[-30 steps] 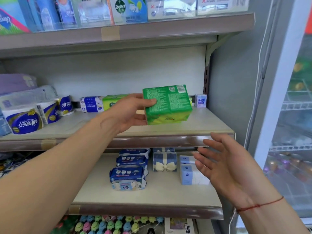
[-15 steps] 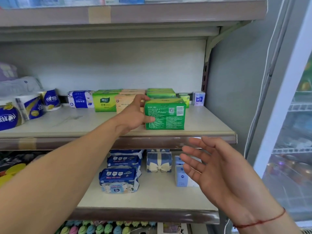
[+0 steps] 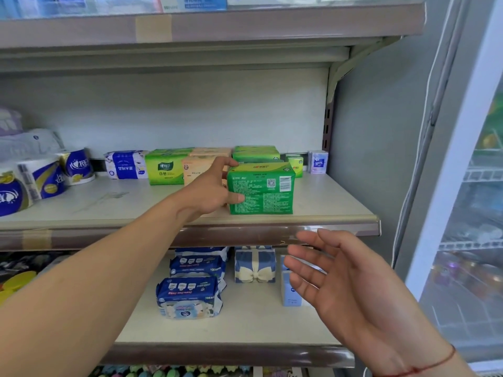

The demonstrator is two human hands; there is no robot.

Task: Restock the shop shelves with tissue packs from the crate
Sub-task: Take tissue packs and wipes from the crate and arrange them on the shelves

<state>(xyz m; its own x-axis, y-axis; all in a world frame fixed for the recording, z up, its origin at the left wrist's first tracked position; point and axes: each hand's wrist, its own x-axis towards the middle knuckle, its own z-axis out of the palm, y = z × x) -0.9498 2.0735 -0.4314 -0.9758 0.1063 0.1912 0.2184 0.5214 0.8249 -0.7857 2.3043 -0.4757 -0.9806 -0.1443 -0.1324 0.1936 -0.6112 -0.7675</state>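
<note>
Head view. The left grip [image 3: 209, 189], a bare hand reaching in from the lower left, pinches the left end of the green tissue pack [image 3: 261, 189]: the thumb lies on the printed front face and the fingers curl over the top corner and behind. The pack stands upright near the front edge of the middle shelf [image 3: 109, 202], its barcode side towards the camera. Directly behind it are more green packs [image 3: 255, 153], with peach packs [image 3: 206, 161] to their left. Toilet rolls [image 3: 40, 178] occupy the shelf's far left. The right grip [image 3: 348, 289] is spread and holds nothing, palm turned leftward, in front of the lower shelf [image 3: 245, 322]. That shelf carries blue wipe packs [image 3: 190, 297] and a bow-printed box [image 3: 254, 265]. A glass-door cooler [image 3: 476, 213] stands at right.
</note>
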